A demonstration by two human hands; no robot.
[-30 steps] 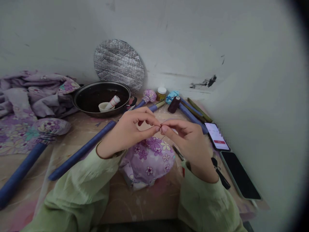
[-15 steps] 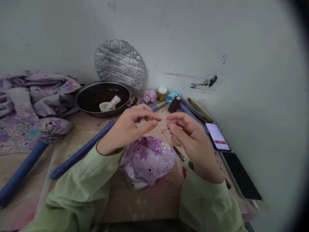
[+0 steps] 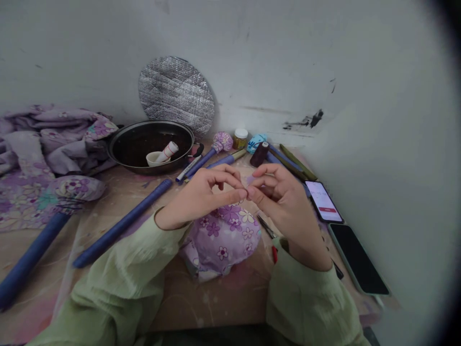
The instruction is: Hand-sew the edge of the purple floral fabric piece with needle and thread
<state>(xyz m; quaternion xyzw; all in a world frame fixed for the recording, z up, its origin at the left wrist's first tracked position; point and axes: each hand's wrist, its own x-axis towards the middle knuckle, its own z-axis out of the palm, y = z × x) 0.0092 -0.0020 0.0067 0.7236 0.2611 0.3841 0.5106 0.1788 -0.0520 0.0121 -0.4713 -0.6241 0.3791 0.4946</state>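
My left hand (image 3: 207,194) and my right hand (image 3: 284,204) meet at their fingertips, thumb and forefinger closed in a pinch on each. A thin dark thread showed at the right fingers a moment ago; the fingertips now hide it, and I cannot make out what the left pinch holds. Just below the hands lies a bunched purple flower-print cloth (image 3: 225,242) on the table. Close by the right wrist are scissors (image 3: 267,227) with a red part at the handle, half covered by the sleeve. Behind the right hand a dark thread spool (image 3: 260,154) lies tilted.
A black pan (image 3: 124,161) holds a small white cup (image 3: 154,160) with a white roll. Blue-wrapped sticks (image 3: 122,223) lie at left, one with a cloth head (image 3: 77,188). A marker (image 3: 189,168) and a jar (image 3: 240,138) are further back. Two phones (image 3: 360,259) (image 3: 324,201) lie at right.
My hands have come together from a small gap until the fingertips touch. The thread with a small loop by my right fingers is now out of sight. The purple cloth stays in place.
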